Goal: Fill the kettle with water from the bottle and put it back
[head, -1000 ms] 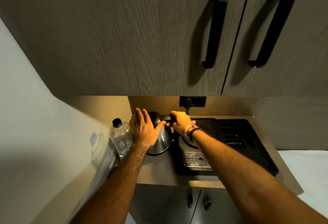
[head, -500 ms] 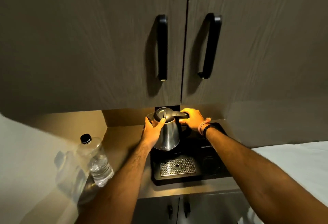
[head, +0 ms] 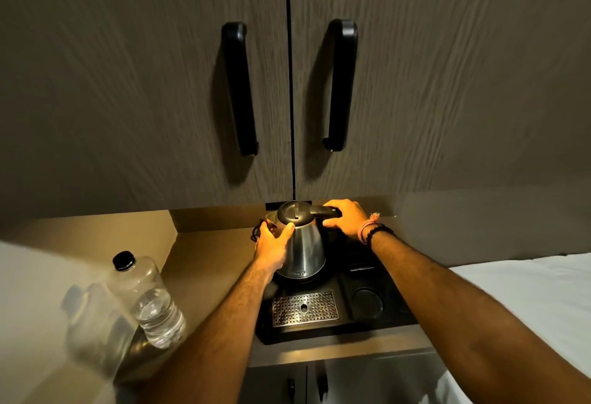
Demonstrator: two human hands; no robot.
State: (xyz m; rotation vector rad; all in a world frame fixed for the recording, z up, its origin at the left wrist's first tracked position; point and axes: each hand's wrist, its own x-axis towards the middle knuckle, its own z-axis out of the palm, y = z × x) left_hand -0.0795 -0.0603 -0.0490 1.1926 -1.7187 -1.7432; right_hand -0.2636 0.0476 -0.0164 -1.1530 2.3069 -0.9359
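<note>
A steel kettle (head: 305, 248) with a black lid stands upright on its base at the back of a black tray (head: 396, 311). My right hand (head: 347, 218) is closed around the kettle's black handle. My left hand (head: 271, 245) cups the kettle's left side by the spout. A clear plastic water bottle (head: 148, 299) with a black cap stands at the counter's left, partly filled, apart from both hands.
Two upper cabinet doors with black handles (head: 240, 88) hang right above the kettle. The tray has a perforated drip grate (head: 305, 307) and a round recess (head: 367, 301). A white wall (head: 32, 307) borders the left; a white surface (head: 527, 288) lies at the right.
The kettle went from the counter left of the tray onto its base on the tray, both hands staying on it. The view has shifted, so the bottle now appears lower left.
</note>
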